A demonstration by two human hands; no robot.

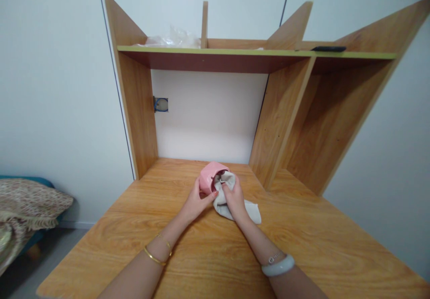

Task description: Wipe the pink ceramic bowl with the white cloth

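Near the back of the wooden desk, my left hand (200, 200) grips a pink rounded container (208, 177) by its side. The container is tilted so that its dark opening faces right and toward me. My right hand (234, 197) is closed on a light grey cloth (222, 204), pressing part of it at the opening. The rest of the cloth hangs below and trails onto the desk to the right of my wrist. What is inside the container is mostly hidden by the cloth and my fingers.
The wooden desk (201, 254) carries a shelf unit (215, 56) along its back. Clear plastic wrapping (174, 38) and a flat black object (328, 48) lie on the upper shelf. A wall socket box (161, 104) shows behind. A patterned blanket (30, 200) covers furniture at the left.
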